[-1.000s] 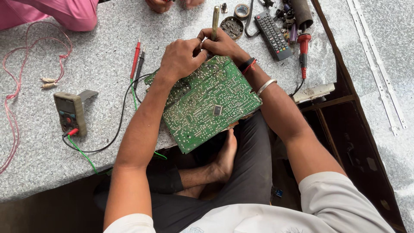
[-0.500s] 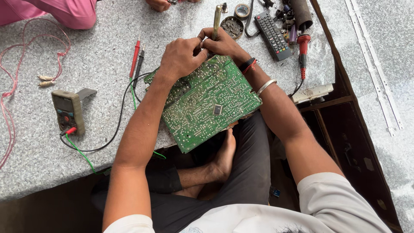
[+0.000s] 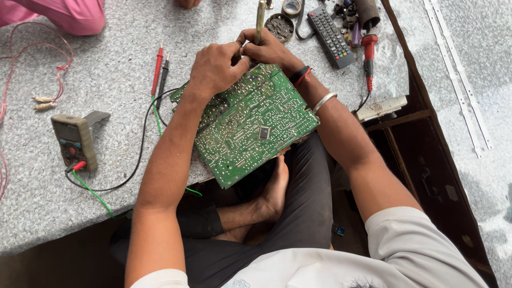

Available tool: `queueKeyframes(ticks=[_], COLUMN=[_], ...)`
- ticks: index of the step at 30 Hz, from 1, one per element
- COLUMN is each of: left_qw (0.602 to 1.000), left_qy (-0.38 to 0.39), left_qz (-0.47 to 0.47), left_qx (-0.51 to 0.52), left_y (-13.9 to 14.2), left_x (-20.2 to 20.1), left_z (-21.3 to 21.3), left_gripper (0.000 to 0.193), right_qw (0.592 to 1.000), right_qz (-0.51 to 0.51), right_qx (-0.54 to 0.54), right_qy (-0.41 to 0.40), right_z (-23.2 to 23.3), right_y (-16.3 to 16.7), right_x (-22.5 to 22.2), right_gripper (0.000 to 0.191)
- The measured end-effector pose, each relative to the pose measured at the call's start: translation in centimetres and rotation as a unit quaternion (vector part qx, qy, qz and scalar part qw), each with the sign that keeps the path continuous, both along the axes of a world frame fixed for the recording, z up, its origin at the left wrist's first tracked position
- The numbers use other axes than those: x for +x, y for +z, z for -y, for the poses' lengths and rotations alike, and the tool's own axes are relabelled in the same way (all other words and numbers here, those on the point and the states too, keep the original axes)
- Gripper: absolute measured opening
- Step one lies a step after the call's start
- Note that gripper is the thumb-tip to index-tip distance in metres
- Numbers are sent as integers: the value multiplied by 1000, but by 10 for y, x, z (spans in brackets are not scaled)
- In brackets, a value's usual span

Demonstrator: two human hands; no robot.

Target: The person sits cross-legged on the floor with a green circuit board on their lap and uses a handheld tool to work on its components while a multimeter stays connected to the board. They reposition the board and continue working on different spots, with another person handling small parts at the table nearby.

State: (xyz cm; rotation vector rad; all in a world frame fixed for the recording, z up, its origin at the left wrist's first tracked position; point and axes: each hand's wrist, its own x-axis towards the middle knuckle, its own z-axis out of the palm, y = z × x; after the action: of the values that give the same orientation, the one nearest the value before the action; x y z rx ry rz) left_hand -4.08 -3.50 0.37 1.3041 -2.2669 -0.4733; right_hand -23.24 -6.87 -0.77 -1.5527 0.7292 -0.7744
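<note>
Both hands have barely shifted since the earlier frame, staying bunched at the far edge of the green circuit board (image 3: 250,125), which lies solder side up, tilted across the lap and the near edge of the grey worktop (image 3: 106,48). Left hand (image 3: 216,66) curls over the board's far corner, fingers pressed together on it; right hand (image 3: 266,49) pinches a slim upright tool (image 3: 260,18), likely a soldering iron, its tip hidden behind the fingers. By the look of it the step in hand is working one joint near that far edge, and the next move calls for a steady board and a careful tip. Counted: one board, one tool in the grip, one meter (image 3: 74,140), two probes (image 3: 159,66), one remote control (image 3: 329,34), one red-handled screwdriver (image 3: 369,50)
</note>
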Motion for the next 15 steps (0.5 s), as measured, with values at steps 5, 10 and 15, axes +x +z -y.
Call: queueKeyframes(ticks=[5, 10, 15], left_qw=[1000, 1000, 1000], left_qy=[2, -2, -6], left_qz=[1, -6, -5], left_qx=[-9, -11, -9], left_y=[1, 0, -1], left_x=[-1, 0, 0], left_z=[-1, -1, -1], left_gripper=[32, 31, 30], right_qw=[1000, 998, 998], right_qz=[-2, -30, -25], right_qx=[-6, -56, -65], right_qy=[-8, 5, 4], right_z=[0, 4, 5], right_y=[2, 3, 5], right_x=[2, 3, 4], right_gripper=[15, 13, 13])
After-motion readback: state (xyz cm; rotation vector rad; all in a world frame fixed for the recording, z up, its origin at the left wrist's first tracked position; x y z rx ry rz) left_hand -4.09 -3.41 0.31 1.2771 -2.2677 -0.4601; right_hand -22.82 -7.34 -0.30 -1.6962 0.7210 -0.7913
